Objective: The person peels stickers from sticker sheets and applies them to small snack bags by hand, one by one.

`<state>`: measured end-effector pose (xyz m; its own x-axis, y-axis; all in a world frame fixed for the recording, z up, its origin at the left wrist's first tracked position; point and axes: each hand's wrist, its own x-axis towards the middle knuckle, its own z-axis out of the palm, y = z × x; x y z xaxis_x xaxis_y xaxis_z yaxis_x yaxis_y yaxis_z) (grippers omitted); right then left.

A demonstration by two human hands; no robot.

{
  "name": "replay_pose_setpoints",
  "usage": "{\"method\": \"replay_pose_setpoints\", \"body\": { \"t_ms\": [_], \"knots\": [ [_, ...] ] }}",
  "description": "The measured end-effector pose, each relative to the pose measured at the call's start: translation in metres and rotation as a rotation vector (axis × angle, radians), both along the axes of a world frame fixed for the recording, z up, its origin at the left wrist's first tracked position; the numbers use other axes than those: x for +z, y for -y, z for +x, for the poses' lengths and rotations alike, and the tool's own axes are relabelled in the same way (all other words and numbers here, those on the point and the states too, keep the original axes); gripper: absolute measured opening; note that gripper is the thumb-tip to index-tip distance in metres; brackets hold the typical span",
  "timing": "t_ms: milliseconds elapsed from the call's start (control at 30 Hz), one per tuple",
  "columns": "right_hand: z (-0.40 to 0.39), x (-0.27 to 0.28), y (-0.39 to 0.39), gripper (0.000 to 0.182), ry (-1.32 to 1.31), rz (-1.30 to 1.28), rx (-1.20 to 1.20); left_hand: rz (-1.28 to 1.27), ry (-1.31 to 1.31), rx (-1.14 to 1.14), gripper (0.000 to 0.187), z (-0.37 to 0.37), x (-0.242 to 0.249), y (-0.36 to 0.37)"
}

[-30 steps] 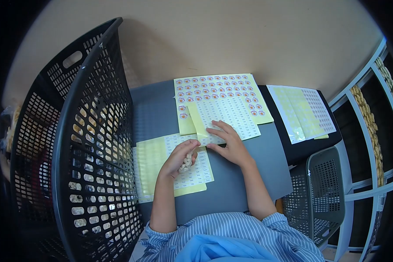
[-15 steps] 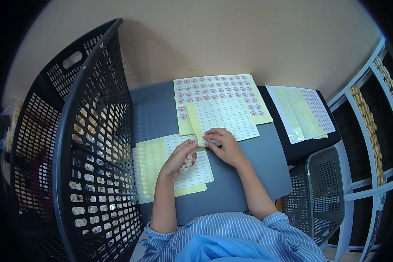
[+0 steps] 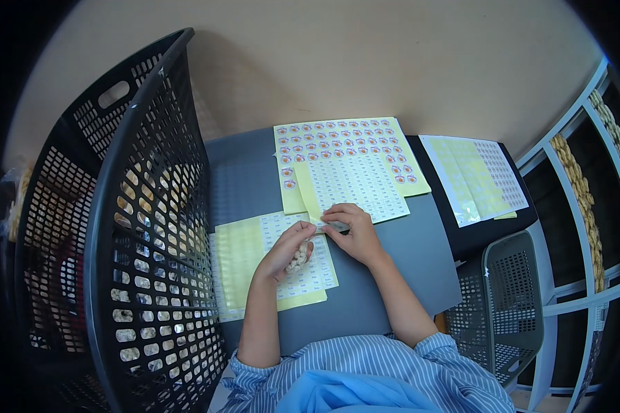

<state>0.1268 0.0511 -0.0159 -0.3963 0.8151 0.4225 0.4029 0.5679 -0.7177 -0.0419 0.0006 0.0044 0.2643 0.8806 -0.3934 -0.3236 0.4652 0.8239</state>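
Observation:
My left hand (image 3: 286, 253) is closed around a small cream-coloured, knobbly bundle (image 3: 299, 259) that looks braided or beaded; most of it is hidden in the palm. Its thumb and forefinger reach the lower corner of a yellow-backed sheet of small printed labels (image 3: 365, 189). My right hand (image 3: 355, 235) pinches at that same corner, fingertips close to the left ones. Whether a single label is between them is too small to tell. Underneath lies a sticker sheet with round orange-and-red prints (image 3: 337, 136). More label sheets (image 3: 241, 258) lie below my left hand.
A tall black perforated basket (image 3: 151, 206) with pale items stands at the left. The grey table (image 3: 420, 241) carries the sheets. Right of it are more sticker sheets (image 3: 472, 175) on a black surface, a dark green basket (image 3: 513, 303) and a rack with braided strands (image 3: 582, 199).
My left hand has shifted slightly right and its fingertips now sit nearer my right fingertips. The sheets have hardly moved.

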Motion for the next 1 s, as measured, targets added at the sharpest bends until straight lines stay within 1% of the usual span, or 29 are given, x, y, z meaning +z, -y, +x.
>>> {"method": "replay_pose_setpoints", "body": {
  "t_ms": [233, 300, 400, 533, 600, 633, 700, 733, 800, 833, 900, 933, 967, 1000],
  "knots": [
    [-0.002, 0.003, 0.002, 0.015, -0.007, -0.033, 0.005, -0.004, -0.027, 0.016, 0.023, 0.0, 0.002, 0.001],
    [-0.004, 0.005, 0.003, 0.015, -0.063, -0.098, -0.018, -0.012, -0.058, -0.003, 0.023, 0.0, 0.003, 0.0],
    [-0.004, 0.004, 0.003, 0.015, -0.047, -0.047, 0.008, 0.0, -0.077, -0.008, 0.024, 0.0, 0.001, 0.0],
    [-0.004, 0.002, 0.003, 0.014, -0.051, -0.057, 0.015, 0.004, -0.069, -0.019, 0.024, 0.0, 0.001, -0.001],
    [-0.004, 0.005, 0.004, 0.012, -0.06, -0.153, 0.027, 0.013, -0.111, -0.004, 0.026, 0.002, 0.007, 0.0],
    [-0.004, 0.006, 0.004, 0.012, -0.06, -0.152, 0.026, 0.013, -0.112, -0.005, 0.026, 0.001, 0.004, -0.001],
    [-0.003, 0.007, 0.003, 0.009, -0.057, -0.102, 0.051, 0.017, -0.256, 0.009, 0.025, -0.004, -0.004, -0.003],
    [-0.003, 0.006, 0.002, 0.009, -0.057, -0.101, 0.05, 0.018, -0.255, 0.009, 0.025, -0.006, -0.004, -0.002],
    [-0.002, 0.005, 0.002, 0.013, -0.144, -0.156, 0.017, 0.147, -0.399, 0.175, 0.025, -0.009, -0.005, 0.0],
    [-0.004, 0.005, 0.003, 0.013, -0.144, -0.157, 0.019, 0.146, -0.399, 0.176, 0.025, -0.01, -0.004, 0.0],
    [-0.008, 0.009, 0.006, 0.029, -0.333, -0.22, 0.004, 0.136, -0.314, 0.313, 0.029, -0.012, -0.002, 0.0],
    [-0.011, 0.012, 0.009, 0.029, -0.333, -0.22, 0.008, 0.177, -0.322, 0.322, 0.037, -0.013, -0.005, 0.0],
    [-0.014, 0.013, 0.013, 0.038, -0.397, -0.336, 0.062, 0.177, -0.322, 0.325, 0.037, -0.012, -0.004, 0.002],
    [-0.016, 0.015, 0.016, 0.048, -0.46, -0.453, 0.115, 0.261, -0.375, 0.302, 0.037, -0.007, -0.001, 0.004]
  ]
}}
